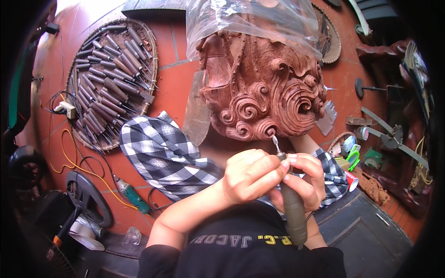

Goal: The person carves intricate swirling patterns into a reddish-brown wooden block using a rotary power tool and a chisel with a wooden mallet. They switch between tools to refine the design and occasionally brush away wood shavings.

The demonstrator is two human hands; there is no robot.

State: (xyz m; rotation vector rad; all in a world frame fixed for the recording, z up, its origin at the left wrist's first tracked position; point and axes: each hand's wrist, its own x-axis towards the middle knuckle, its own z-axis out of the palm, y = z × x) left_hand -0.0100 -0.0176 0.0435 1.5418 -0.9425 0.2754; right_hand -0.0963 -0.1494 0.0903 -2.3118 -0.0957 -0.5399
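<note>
A reddish-brown wood carving (259, 92) with deep spiral curls stands in front of me, between my knees. In both hands I have a rotary tool handpiece (294, 211), dark olive and pencil-like, its metal burr pointing up at the carving. The burr's tip is at the lowest small curl; whether it touches cannot be told. My left hand (250, 173) is closed, its fingers pinching the tool near the collet. Fingers of my right hand (306, 178) wrap the neck and upper body of the tool. Clear plastic sheeting (250, 23) covers the carving's top.
On the left lies a round woven basket (154, 51) full of wooden-handled chisels. A teal power tool (133, 197) with an orange cord rests on the red tile floor (178, 78). Green-handled scissors (353, 158) and metal tools are at the right. Another basket (334, 34) is behind the carving.
</note>
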